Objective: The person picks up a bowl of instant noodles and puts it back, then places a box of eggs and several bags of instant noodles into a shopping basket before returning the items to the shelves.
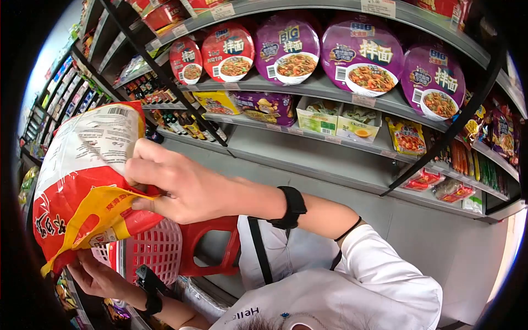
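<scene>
A large red, white and yellow food package (88,159) is held up at the left, tilted, with a barcode near its top edge. My right hand (170,181) grips its side, fingers closed on the red and yellow edge. Lower down, my left hand (99,275) has its fingers bent against the bottom of the same package, partly hidden behind it. Both wrists wear black bands.
Below the package are a pink basket (157,250) and a red plastic stool (206,234). Shelves ahead carry round noodle bowls (289,49) and open boxes (338,118). A black slanted shelf post (456,129) stands at right.
</scene>
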{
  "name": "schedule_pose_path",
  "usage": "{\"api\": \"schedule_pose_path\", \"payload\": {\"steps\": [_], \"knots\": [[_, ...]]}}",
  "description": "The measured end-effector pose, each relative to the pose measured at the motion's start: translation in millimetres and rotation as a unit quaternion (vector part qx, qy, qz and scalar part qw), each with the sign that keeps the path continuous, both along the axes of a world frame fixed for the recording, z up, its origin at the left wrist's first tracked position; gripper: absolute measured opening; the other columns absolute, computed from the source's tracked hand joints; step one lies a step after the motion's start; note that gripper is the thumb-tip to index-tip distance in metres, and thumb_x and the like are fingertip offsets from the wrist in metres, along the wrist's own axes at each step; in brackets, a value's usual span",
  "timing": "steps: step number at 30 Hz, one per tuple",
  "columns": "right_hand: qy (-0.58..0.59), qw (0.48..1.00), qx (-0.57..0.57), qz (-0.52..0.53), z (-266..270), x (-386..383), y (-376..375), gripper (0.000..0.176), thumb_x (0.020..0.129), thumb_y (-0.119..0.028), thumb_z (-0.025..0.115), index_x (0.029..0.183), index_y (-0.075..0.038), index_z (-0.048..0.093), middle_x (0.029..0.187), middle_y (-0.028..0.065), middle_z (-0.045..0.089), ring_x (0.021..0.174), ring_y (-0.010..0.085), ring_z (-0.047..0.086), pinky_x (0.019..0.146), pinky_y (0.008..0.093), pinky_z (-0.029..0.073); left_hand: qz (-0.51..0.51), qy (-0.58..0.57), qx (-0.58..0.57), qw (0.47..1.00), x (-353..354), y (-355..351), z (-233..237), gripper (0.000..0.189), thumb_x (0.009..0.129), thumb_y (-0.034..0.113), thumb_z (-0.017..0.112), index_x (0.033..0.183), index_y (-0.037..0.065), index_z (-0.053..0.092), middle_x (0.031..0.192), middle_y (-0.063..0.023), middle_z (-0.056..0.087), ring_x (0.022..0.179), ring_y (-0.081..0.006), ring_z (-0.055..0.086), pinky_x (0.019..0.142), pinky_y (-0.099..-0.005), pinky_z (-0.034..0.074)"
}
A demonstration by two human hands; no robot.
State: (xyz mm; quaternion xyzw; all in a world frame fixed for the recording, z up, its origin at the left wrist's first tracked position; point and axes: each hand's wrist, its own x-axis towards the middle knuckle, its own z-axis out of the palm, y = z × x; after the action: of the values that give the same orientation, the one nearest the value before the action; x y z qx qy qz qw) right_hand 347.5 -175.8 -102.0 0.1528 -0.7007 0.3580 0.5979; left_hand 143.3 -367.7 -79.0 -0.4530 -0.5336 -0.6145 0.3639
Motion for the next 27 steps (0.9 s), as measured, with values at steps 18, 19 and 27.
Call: {"api": "schedule_pose_path", "payload": {"steps": [18, 19, 27], "knots": [[-0.088, 0.984, 0.097, 0.121, 14, -172, -76, 0.020, 0.070, 0.007, 0.043, 0.089, 0.000, 0.045, 0.090, 0.0198, 0.045, 0.082, 0.0417, 0.050, 0.068, 0.0459, 0.042, 0.205, -0.189, -0.323, 0.904, -52, -134, -35, 0.017, 0.083, 0.009, 0.055, 0.082, -0.008, 0.055, 0.071, -0.0098, 0.055, 0.066, -0.0137, 0.050, 0.061, -0.0272, 0.041], [-0.093, 0.984, 0.095, 0.120, 12, -175, -77, 0.020, 0.070, 0.007, 0.043, 0.089, 0.000, 0.045, 0.090, 0.0199, 0.045, 0.083, 0.0415, 0.050, 0.068, 0.0459, 0.042, 0.228, -0.179, -0.392, 0.873, -40, -135, -22, 0.017, 0.082, 0.008, 0.053, 0.079, -0.008, 0.055, 0.067, -0.0122, 0.053, 0.063, -0.0158, 0.049, 0.060, -0.0291, 0.041], [-0.093, 0.990, 0.098, 0.044, 9, -168, -81, 0.019, 0.069, 0.006, 0.046, 0.088, 0.002, 0.044, 0.089, 0.0196, 0.047, 0.084, 0.0408, 0.050, 0.069, 0.0445, 0.043, 0.374, 0.043, -0.247, 0.893, -26, -148, 11, 0.037, 0.063, -0.005, 0.066, 0.096, -0.002, 0.049, 0.131, -0.0176, 0.039, 0.106, -0.0236, 0.050, 0.087, -0.0331, 0.040]]}}
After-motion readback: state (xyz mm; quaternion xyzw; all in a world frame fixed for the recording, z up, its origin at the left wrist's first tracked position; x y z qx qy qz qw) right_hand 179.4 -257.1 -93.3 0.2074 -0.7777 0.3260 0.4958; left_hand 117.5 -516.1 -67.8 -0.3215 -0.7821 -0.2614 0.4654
